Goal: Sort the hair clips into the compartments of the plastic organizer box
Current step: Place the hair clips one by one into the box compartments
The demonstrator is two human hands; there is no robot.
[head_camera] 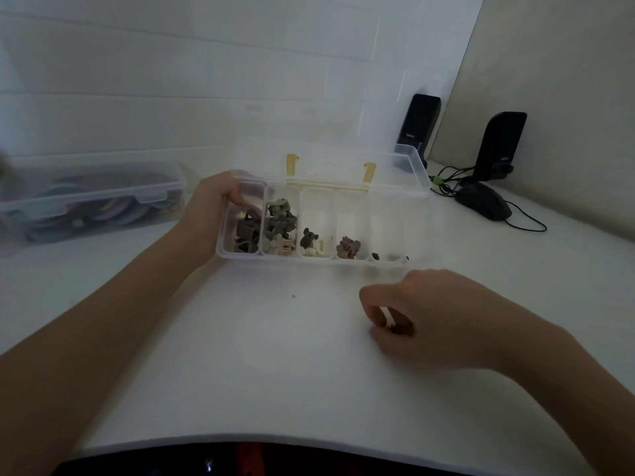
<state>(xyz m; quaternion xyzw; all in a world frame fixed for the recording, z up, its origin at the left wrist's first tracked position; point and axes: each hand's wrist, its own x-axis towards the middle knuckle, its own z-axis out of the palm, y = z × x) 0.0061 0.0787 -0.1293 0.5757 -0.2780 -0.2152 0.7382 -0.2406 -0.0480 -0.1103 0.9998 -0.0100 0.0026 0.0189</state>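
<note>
The clear organizer box (319,231) sits mid-worktop (275,355), lid up, hair clips (280,228) heaped in its left compartments, fewer to the right. The left hand (214,207) grips the box's left end. The right hand (422,314), just before the box, pinches a small dark clip (395,327). Another lidded box (92,197) lies far left; two speakers (501,146) and a mouse (482,202) crowd the right corner, with bare worktop toward the near edge

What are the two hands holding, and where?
The left hand grips the organizer box by its left end. The right hand pinches a small dark hair clip; which part is hidden.
</note>
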